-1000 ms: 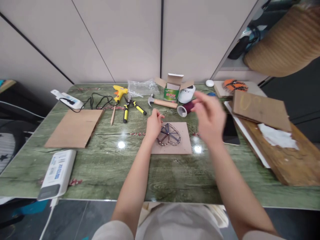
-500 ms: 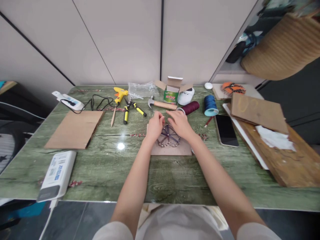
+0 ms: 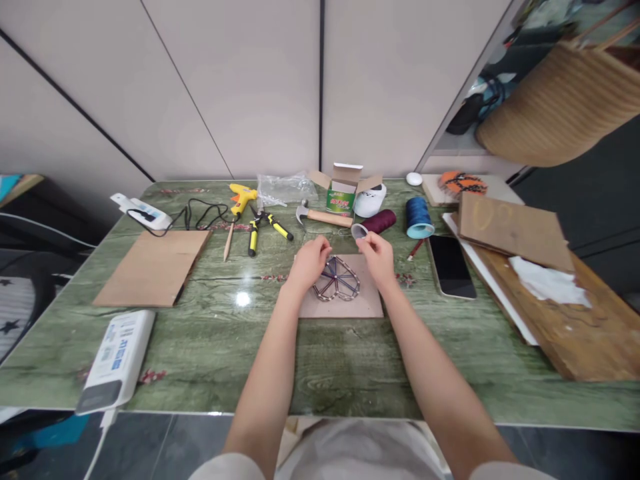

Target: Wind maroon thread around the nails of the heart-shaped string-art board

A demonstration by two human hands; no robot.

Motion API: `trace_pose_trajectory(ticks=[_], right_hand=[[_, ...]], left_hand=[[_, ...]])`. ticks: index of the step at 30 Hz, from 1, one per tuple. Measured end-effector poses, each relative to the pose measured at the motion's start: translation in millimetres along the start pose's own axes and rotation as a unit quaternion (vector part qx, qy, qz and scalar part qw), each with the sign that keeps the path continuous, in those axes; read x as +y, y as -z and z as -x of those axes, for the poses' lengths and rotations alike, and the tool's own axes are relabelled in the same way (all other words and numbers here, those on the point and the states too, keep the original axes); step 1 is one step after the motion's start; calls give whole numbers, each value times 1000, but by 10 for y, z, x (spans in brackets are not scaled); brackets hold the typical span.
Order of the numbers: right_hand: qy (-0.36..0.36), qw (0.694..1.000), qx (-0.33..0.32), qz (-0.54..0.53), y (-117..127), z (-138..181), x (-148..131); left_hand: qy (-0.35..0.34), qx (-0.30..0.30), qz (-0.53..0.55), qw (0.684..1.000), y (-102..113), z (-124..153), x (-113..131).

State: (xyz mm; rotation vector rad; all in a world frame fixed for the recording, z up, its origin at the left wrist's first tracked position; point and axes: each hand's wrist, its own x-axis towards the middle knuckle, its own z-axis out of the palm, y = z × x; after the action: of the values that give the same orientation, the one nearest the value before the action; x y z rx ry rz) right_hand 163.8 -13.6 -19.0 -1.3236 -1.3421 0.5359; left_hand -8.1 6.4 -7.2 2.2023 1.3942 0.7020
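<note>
A small brown board (image 3: 345, 305) lies in the middle of the green table (image 3: 210, 347). On it is a heart outlined in nails and strung with dark thread (image 3: 337, 280). My left hand (image 3: 309, 262) rests curled at the heart's upper left edge. My right hand (image 3: 377, 257) is at the upper right edge, fingers pinched together as if on thread too thin to make out. A maroon thread spool (image 3: 375, 223) lies just behind my right hand, with a blue spool (image 3: 418, 217) to its right.
Behind the board lie a hammer (image 3: 320, 215), pliers (image 3: 263, 223), a pencil (image 3: 228, 241), a yellow glue gun (image 3: 240, 197) and an open box (image 3: 344, 188). A phone (image 3: 449, 265) and wooden boards (image 3: 550, 287) are at right. Cardboard (image 3: 153, 267) and a white power pack (image 3: 117, 360) lie left.
My right hand came down from mid-air to the heart, crossed over its top, then drew back to the upper right edge. The left hand stayed in place. The view tilted slightly.
</note>
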Motion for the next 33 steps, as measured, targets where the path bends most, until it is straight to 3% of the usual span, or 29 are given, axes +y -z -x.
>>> trace_pose_trajectory(ticks=[3, 7, 10, 14, 18, 26, 33], right_hand=[[9, 993, -9, -119, 8, -36, 22], [-69, 948, -53, -305, -12, -41, -3], [-111, 921, -65, -367, -10, -37, -19], [-150, 912, -107, -366, 34, -48, -10], [-213, 900, -191, -329, 126, -57, -3], [-297, 839, -349, -292, 324, -33, -13], [-330, 798, -434, -257, 391, -14, -92]], left_hand=[[-6, 6, -15, 1000, -6, -5, -12], [-31, 19, -24, 999, 4, -3, -5], [-54, 21, -25, 998, 23, 5, 5], [-77, 5, -15, 997, 46, 15, 10], [-96, -16, -11, 995, 68, 20, 21], [-106, -46, -7, 993, 74, 33, 84], [-131, -72, 0, 989, 72, 37, 93]])
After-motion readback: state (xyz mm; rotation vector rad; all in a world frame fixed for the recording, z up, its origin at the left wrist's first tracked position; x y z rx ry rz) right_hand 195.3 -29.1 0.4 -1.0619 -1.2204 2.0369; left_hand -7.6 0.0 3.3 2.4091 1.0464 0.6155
